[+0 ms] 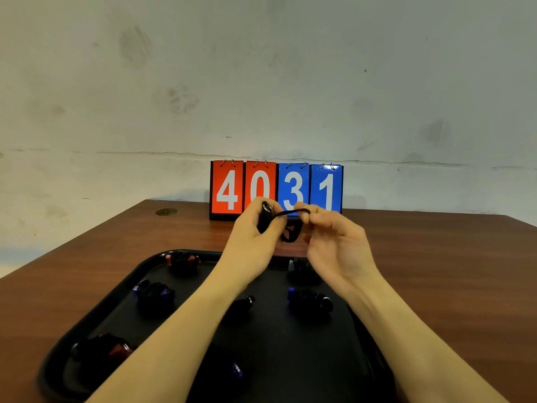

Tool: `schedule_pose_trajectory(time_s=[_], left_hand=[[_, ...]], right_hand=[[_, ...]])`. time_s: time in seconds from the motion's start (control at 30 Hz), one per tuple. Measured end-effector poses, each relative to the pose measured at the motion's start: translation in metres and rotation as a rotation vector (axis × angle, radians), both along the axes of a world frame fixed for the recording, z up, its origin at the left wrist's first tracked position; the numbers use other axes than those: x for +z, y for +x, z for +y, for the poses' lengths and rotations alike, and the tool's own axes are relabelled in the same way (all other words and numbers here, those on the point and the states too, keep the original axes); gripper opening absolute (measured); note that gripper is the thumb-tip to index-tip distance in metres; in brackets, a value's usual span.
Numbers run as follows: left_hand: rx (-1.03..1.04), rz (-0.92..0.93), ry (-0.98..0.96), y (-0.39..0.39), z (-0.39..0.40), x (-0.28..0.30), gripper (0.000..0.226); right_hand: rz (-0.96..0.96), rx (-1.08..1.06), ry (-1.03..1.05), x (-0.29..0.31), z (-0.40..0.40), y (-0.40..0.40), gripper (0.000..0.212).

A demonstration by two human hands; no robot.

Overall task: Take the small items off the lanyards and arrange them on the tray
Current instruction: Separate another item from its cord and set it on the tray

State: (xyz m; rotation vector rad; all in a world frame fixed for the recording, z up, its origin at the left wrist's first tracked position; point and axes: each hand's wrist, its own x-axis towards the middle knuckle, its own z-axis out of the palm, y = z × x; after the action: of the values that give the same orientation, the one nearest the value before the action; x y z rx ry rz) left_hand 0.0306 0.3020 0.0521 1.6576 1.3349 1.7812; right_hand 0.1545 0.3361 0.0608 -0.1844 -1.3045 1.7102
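Mid-frame, left hand (255, 228) grips a small black cylinder item (266, 218), right-hand fingers (305, 212) pinch its black cord lanyard (290, 213). Dark bundles on the black plastic tray (96, 321) blur together; forearms cover several.

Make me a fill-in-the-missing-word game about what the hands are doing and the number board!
1. The left hand holds a small ____ cylinder.
2. The right hand pinches a black ____ that runs to the cylinder.
3. The flip board at the back shows the number ____.
4. The black tray lies on a ____ table.

Missing words: black; cord; 4031; brown
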Motion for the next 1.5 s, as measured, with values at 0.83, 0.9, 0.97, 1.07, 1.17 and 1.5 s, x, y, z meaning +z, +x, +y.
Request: schedule_pose_trajectory(time_s=[0.83,0.9,0.97,1.07,1.17,1.5], left_hand=[[0.188,0.020,-0.064,-0.021,-0.001,0.000,0.004],[0.212,0.057,-0.064,-0.024,-0.001,0.000,0.005],[0.210,0.095,-0.067,-0.023,-0.002,0.001,0.003],[0.201,0.168,-0.049,-0.022,-0.002,0.000,0.003],[0.189,0.218,-0.021,-0.021,-0.002,0.000,0.004],[0.207,0.221,0.061,-0.021,-0.006,0.001,0.009]], right_hand=[[-0.189,-0.424,0.162,0.003,0.026,0.021,0.036],[-0.393,-0.457,0.355,0.002,0.025,0.025,0.038],[-0.532,-0.361,0.437,0.001,0.023,0.026,0.055],[-0.678,-0.238,0.597,0.001,0.021,0.024,0.076],[-0.791,-0.097,0.693,0.003,0.018,0.022,0.083],[-1.001,-0.087,0.778,0.004,0.011,0.021,0.088]])
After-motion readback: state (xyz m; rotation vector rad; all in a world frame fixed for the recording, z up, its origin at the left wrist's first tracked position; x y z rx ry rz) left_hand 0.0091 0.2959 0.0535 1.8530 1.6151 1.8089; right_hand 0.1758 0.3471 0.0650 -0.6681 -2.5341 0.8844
